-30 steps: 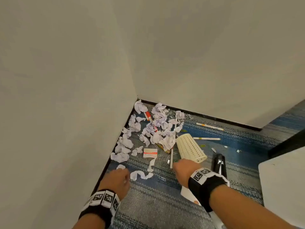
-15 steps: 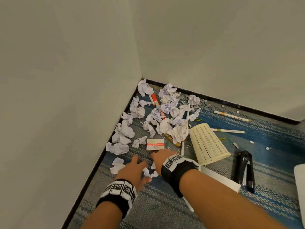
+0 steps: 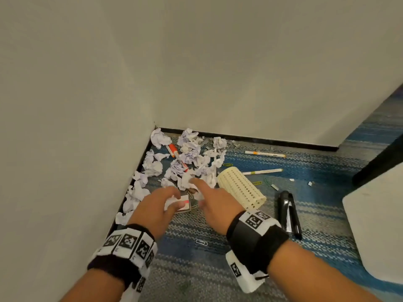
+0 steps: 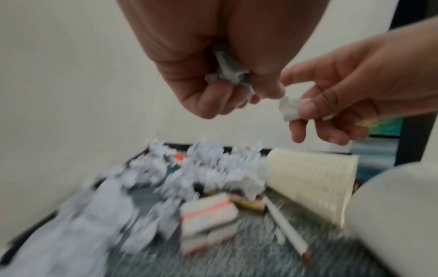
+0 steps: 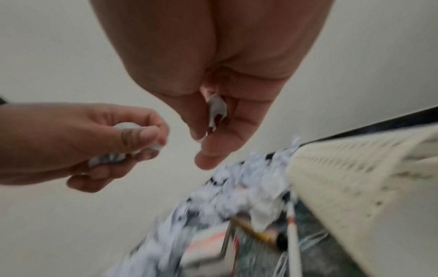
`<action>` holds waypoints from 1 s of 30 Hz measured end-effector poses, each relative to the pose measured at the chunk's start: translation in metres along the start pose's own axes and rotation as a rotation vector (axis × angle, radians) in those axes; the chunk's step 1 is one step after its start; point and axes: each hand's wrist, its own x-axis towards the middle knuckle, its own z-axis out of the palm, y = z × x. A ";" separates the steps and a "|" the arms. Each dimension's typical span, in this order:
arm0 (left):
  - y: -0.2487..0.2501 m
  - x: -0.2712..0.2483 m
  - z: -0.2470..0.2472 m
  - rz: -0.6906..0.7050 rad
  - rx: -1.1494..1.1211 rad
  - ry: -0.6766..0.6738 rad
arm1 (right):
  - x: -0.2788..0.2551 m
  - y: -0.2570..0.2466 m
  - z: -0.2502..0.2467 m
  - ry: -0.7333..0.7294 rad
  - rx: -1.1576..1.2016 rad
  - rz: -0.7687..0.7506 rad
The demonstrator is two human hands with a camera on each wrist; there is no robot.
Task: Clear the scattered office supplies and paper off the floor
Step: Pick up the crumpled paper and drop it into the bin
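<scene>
Crumpled white paper balls lie heaped in the carpet corner, with a cream perforated basket on its side to their right. My left hand hovers above the floor and grips a crumpled paper wad in curled fingers. My right hand is close beside it, index finger stretched forward, and pinches a small paper scrap between thumb and fingers. Under the hands sits a small white box with a red stripe. Both wrist views are blurred on the floor.
Two white pens and a black stapler lie right of the basket. An orange-capped marker sits among the paper. A paper clip lies near my wrists. Walls close the corner; white furniture stands at the right.
Both hands reached down to the scraps near the striped box, closed on paper and came up off the carpet, now close together.
</scene>
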 end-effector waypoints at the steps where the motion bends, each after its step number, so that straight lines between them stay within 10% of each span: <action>1: 0.015 0.001 -0.008 0.041 0.006 0.029 | -0.014 0.005 -0.015 0.080 0.046 0.036; 8: 0.181 0.002 -0.033 0.347 -0.182 0.195 | -0.144 0.038 -0.127 0.727 0.225 0.067; 13: 0.333 -0.008 -0.003 0.786 -0.292 0.045 | -0.253 0.058 -0.198 1.157 0.087 0.085; 19: 0.433 -0.016 0.073 0.879 -0.363 -0.115 | -0.296 0.115 -0.206 1.023 -0.116 0.620; 30: 0.412 -0.004 0.113 0.878 -0.144 0.032 | -0.296 0.118 -0.195 1.086 -0.191 0.667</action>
